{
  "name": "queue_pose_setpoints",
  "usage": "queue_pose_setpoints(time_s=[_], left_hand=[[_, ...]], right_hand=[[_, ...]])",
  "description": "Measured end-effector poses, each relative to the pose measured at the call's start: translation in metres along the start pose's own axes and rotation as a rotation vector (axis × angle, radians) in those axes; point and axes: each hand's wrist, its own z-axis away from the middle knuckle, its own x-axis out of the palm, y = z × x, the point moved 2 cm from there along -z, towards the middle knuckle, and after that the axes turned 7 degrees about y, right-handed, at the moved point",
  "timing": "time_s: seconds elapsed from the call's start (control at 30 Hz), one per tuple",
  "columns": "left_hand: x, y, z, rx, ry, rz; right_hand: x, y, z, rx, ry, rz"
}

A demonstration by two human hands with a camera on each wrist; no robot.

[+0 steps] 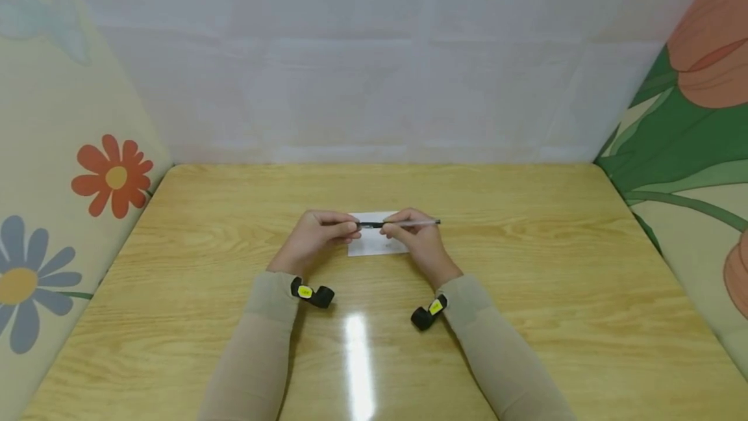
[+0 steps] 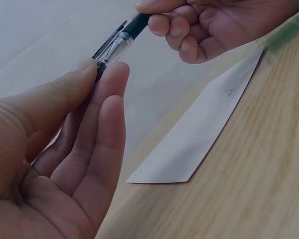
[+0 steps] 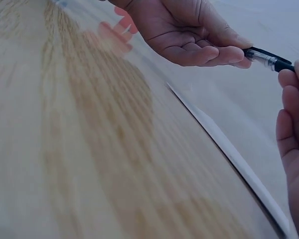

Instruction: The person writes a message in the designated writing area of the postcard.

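Note:
A pen (image 1: 369, 225) is held level between both hands, above a white sheet of paper (image 1: 371, 247). At its left end, my left hand (image 1: 315, 238) pinches the clear cap (image 2: 120, 44) with its black clip between thumb and fingers. My right hand (image 1: 426, 245) pinches the dark section beside the cap, and the pale barrel sticks out past it to the right. In the left wrist view, small dark marks show on the paper. The left fingertips hide the cap's tip.
The paper lies on a wood-grain table (image 1: 175, 317). Behind the table hangs a white cloth (image 1: 374, 83). Panels with painted flowers stand at the left (image 1: 47, 122) and right. A bright light reflection crosses the tabletop near the front.

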Motion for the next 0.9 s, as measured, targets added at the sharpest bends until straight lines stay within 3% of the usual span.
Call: queue_pose_setpoints(time_s=[0.43, 0.67, 0.9], left_hand=[[-0.0016, -0.0012, 0.0018, -0.011, -0.02, 0.03], [-0.0024, -0.0001, 0.0015, -0.064, -0.01, 0.034], [-0.0071, -0.0013, 0.0021, -0.09, -0.044, 0.049]], right_hand=[[-0.0006, 0.0024, 0.001, 0.01, -0.018, 0.008], [-0.002, 0.0031, 0.0017, 0.006, -0.035, 0.013], [-0.0023, 0.0047, 0.001, -0.002, -0.041, 0.036]])
